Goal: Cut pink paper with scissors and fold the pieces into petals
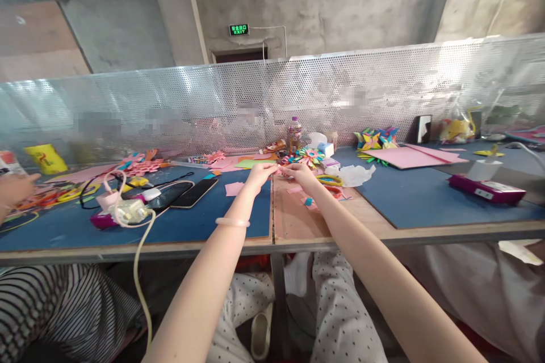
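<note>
Both hands [281,172] pinch pink paper [279,170] near the table's [298,221] far edge.

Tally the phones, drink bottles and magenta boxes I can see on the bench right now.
Phones: 2, lying side by side left of the hands, phone one and phone two
Drink bottles: 1, the bottle by the mesh screen
Magenta boxes: 1, the magenta box at the right
Total: 4
</note>
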Motion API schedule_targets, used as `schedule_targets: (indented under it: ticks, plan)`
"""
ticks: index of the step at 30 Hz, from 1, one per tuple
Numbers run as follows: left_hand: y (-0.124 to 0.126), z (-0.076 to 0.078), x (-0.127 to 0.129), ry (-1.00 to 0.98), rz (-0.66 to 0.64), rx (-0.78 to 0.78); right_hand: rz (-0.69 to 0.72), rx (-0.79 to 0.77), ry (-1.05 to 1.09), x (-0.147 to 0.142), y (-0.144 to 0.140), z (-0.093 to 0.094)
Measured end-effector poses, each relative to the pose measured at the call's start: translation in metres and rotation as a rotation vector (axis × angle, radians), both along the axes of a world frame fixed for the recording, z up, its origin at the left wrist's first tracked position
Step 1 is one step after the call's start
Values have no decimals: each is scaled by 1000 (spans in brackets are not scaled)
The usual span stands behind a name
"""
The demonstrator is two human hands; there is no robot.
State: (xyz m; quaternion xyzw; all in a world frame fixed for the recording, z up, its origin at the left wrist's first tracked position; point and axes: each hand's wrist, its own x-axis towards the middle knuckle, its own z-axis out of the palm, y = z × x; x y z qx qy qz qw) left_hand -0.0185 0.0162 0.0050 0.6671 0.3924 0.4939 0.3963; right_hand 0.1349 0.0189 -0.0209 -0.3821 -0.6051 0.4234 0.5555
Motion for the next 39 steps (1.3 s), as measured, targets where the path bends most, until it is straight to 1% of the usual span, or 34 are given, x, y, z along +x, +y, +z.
schedule_targets:
  ticks: [4,11,16,21,27,30,32,35,37,39]
  plan:
    - [5,-3,0,-44,-56,46,1,-18,14,-1,-3,2]
    - [4,-2,0,-47,-19,32,11,-31,26,0,-2,1]
    - [6,-3,0,-59,-63,66,28,-22,21,0,-1,0]
    - [5,-2,0,-32,-24,85,18,-16,14,0,0,0]
    - [-5,4,3,26,54,44,-9,-5,5,1,5,-2]
    - [-8,7,3,33,68,12,18,-13,33,1,7,-4]
    - [-9,8,3,9,50,-12,57,-19,83,2,7,-3]
    - [-9,9,3,-40,-18,-19,107,-28,146,3,6,-3]
    - [-9,9,3,-50,-43,-16,115,-32,139,4,7,-3]
    - [-10,10,4,-39,-32,-18,103,-31,109,4,7,-3]
